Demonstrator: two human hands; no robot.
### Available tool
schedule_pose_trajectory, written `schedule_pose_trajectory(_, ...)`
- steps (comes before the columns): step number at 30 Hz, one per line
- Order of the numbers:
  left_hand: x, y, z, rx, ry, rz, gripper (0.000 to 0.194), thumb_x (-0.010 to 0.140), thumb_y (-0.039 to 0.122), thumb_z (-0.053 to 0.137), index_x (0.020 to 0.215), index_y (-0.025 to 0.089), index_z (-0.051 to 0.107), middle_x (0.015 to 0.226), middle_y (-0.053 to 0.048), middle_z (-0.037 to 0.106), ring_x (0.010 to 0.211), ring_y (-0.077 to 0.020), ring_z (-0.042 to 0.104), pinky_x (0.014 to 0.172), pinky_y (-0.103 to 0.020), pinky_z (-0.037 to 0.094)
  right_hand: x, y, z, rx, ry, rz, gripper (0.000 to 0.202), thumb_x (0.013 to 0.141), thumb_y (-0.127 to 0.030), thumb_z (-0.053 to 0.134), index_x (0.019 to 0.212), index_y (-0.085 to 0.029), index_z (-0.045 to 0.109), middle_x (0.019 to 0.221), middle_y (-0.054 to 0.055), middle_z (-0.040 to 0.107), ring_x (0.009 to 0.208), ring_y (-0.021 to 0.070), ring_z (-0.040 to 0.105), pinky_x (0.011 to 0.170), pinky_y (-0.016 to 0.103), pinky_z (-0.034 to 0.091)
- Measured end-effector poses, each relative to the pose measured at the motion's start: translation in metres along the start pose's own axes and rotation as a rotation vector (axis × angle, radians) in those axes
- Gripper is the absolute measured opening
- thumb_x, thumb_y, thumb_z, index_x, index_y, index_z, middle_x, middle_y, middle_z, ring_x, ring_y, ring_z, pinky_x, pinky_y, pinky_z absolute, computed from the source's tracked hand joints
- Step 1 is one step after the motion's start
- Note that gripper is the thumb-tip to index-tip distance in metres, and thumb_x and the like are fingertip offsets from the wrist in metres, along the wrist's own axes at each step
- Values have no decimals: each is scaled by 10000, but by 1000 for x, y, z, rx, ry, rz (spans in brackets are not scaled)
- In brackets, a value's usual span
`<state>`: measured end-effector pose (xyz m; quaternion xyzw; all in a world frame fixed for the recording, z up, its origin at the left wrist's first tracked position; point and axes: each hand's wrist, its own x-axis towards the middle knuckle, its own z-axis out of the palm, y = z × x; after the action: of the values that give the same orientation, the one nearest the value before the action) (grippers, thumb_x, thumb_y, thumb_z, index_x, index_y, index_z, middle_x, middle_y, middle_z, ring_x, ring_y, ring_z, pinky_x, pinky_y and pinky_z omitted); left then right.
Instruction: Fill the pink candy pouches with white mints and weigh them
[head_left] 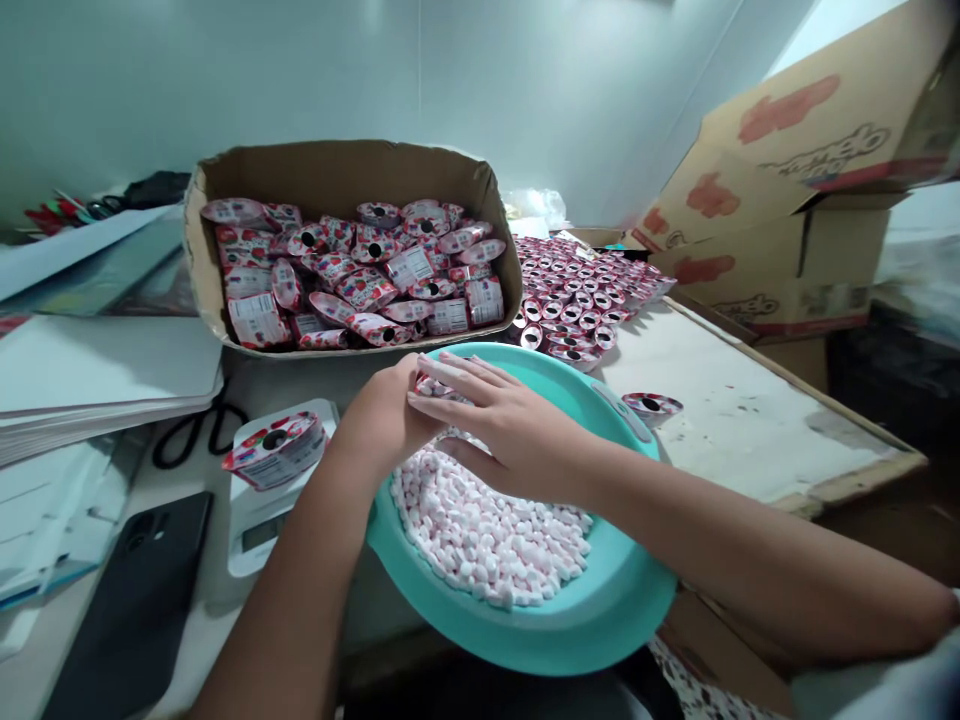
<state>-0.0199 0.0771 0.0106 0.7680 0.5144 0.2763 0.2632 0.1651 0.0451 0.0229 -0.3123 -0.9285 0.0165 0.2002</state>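
Observation:
My left hand (396,408) is closed round a red-and-white printed pouch (433,386) above the far left part of a turquoise basin (630,610). My right hand (499,420) lies over the top of that pouch with its fingers stretched out flat, hiding most of it. Below both hands, small pale pink-white candies (495,530) are heaped in the basin. Left of my left forearm, another printed pouch (277,450) rests on a small white scale (247,560).
Behind the basin stands a cardboard box (352,160) full of similar pouches. Many open-topped pouches (570,300) are packed together to its right, and a single pouch (652,405) lies nearer. A phone (135,600), scissors (199,435) and papers (105,370) are at left; cartons (772,240) at right.

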Motion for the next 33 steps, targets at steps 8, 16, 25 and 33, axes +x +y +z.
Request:
schedule_pose_trajectory(8,-2,1,-4,56,12,-51,254,734,322,692,810,220,471,744,19,629,655,-163,554,552,-255,332,-1,9,-9,14,5,141,419,999,-354,515,1385,-210,591,1579,150,411,1463,309,379,1160,559,392)
schedule_pose_trajectory(16,-3,4,-3,56,4,-22,293,743,389,705,814,226,472,752,14,627,678,-178,560,557,-260,329,1,17,-9,19,24,198,450,1000,-380,505,1423,-234,548,1569,143,429,1416,308,449,1110,554,446)
schedule_pose_trajectory(25,-21,-5,-42,37,249,-23,382,700,423,786,917,224,542,860,0,674,782,-199,635,651,-262,413,12,20,-20,112,323,243,353,1007,-367,501,1300,-226,638,1334,106,647,1249,255,599,1059,461,493)
schedule_pose_trajectory(33,-80,-54,-128,281,583,-313,477,634,447,826,920,218,522,850,-6,624,785,-210,593,702,-288,435,110,-7,28,179,-102,-22,334,882,-333,684,1189,-204,706,1205,60,729,1085,224,690,964,342,544)
